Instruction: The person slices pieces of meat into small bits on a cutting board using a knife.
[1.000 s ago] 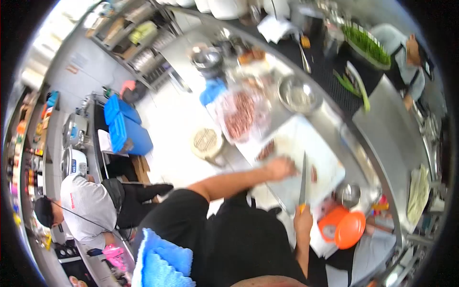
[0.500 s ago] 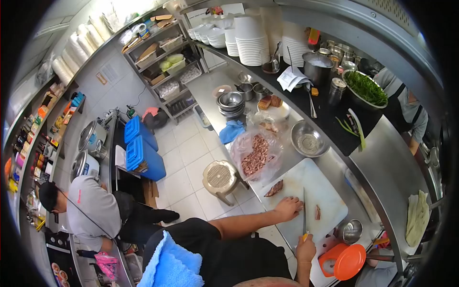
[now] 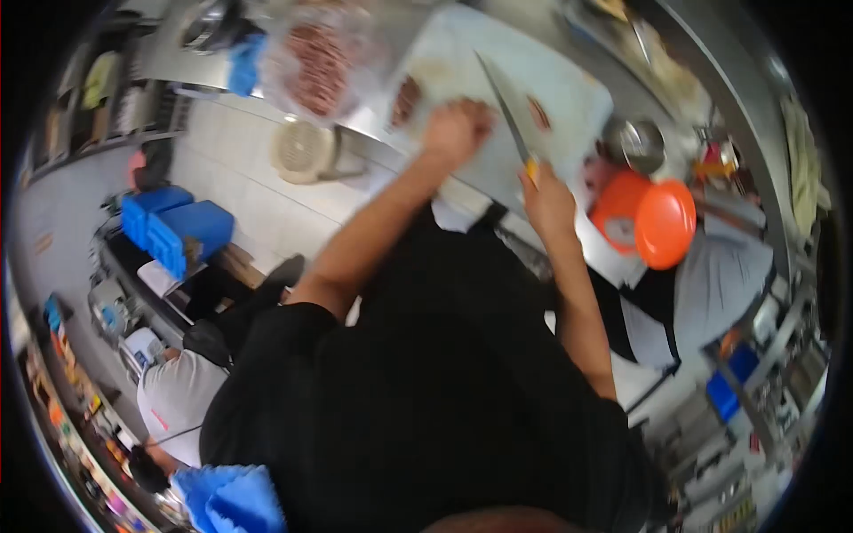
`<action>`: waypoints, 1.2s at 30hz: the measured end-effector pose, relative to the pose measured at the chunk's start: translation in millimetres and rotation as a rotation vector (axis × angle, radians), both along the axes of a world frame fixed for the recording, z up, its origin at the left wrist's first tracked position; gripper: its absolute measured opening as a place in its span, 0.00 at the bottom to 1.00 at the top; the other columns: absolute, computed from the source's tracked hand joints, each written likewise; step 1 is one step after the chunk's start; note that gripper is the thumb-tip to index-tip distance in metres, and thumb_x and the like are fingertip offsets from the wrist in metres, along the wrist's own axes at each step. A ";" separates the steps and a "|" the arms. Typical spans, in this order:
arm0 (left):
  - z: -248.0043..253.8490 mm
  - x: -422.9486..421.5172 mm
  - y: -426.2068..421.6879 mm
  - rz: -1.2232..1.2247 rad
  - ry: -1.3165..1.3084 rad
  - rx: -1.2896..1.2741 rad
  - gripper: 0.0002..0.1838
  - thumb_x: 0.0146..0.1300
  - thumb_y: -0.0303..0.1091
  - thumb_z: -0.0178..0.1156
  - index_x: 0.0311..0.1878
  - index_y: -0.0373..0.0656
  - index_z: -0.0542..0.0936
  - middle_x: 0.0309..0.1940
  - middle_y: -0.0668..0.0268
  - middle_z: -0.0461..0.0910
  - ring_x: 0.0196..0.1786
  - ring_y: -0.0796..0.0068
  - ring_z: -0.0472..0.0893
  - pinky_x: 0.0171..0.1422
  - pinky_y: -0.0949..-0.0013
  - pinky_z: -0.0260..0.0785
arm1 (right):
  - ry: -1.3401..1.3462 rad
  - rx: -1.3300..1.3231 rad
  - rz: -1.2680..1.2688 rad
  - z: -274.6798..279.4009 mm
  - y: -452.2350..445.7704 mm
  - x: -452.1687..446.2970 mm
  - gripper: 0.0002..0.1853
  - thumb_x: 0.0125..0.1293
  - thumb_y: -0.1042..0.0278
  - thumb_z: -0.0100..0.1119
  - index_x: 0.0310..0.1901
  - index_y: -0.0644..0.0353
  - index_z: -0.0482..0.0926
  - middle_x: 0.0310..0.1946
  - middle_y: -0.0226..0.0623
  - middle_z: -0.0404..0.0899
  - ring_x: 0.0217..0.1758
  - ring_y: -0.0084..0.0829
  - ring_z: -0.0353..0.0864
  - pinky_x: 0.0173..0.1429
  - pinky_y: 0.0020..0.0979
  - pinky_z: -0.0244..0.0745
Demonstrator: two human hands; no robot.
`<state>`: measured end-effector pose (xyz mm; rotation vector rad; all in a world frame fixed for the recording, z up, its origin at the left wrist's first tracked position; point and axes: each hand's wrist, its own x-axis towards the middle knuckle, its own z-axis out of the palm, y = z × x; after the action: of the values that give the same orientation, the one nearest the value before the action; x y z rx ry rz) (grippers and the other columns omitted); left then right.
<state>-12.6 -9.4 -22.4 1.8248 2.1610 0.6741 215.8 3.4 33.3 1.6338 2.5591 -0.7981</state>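
Observation:
My right hand [image 3: 548, 197] is closed on the yellow handle of a long kitchen knife [image 3: 503, 102]. Its blade points away across the white cutting board [image 3: 582, 98]. My left hand [image 3: 460, 131] is over the board's left side, left of the blade. Its fingers are curled and blurred; whatever lies under them is hidden. A dark brown piece of meat [image 3: 406, 100] lies on the board just beyond my left hand. To the right of the blade lies a small meat slice [image 3: 538, 113]. A clear plastic bag [image 3: 353, 62] holding chopped meat [image 3: 315, 69] stands past the board's left edge.
Right of the board are a steel bowl [image 3: 634, 145] and an orange container [image 3: 619, 211] with its orange lid [image 3: 665, 224]. A blue cloth [image 3: 246, 64] lies by the bag. A stool [image 3: 302, 151] stands on the floor. One person [image 3: 182, 395] is behind left, another [image 3: 724, 280] at right.
The view has tilted down and turned, so the board appears higher and more of my torso shows. My right hand still holds the knife. My left hand's fingers look more curled.

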 end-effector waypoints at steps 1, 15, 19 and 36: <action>-2.4 1.2 -2.4 -0.015 -0.026 0.008 0.16 0.62 0.39 0.70 0.52 0.45 0.86 0.46 0.56 0.87 0.51 0.50 0.85 0.57 0.48 0.78 | -0.027 -0.033 -0.010 5.2 2.0 -3.7 0.22 0.78 0.50 0.57 0.53 0.65 0.78 0.38 0.60 0.87 0.43 0.61 0.88 0.50 0.58 0.81; 9.3 5.3 5.9 -0.005 -0.015 0.003 0.08 0.61 0.34 0.70 0.42 0.45 0.88 0.44 0.59 0.87 0.51 0.53 0.86 0.59 0.51 0.77 | -0.168 -0.090 0.108 22.5 23.3 -45.9 0.19 0.77 0.54 0.60 0.53 0.65 0.74 0.37 0.57 0.89 0.42 0.59 0.90 0.48 0.56 0.84; 0.6 2.3 6.4 -0.045 -0.021 0.043 0.07 0.62 0.33 0.69 0.42 0.46 0.88 0.44 0.60 0.87 0.51 0.54 0.86 0.60 0.52 0.77 | -0.091 -0.081 0.091 -16.7 29.4 -51.9 0.19 0.78 0.54 0.59 0.54 0.65 0.74 0.37 0.57 0.89 0.41 0.59 0.90 0.47 0.57 0.84; -4.0 -4.7 -5.9 -0.085 -0.016 0.073 0.06 0.65 0.33 0.69 0.44 0.49 0.90 0.41 0.60 0.87 0.47 0.52 0.86 0.55 0.51 0.79 | -0.101 -0.126 0.077 -4.4 11.8 -51.5 0.19 0.78 0.56 0.58 0.53 0.69 0.73 0.36 0.59 0.88 0.41 0.60 0.90 0.46 0.56 0.84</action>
<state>-17.3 -15.3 -26.5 1.9287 2.0615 0.7548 164.2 15.2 28.9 1.4909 2.4330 -0.8304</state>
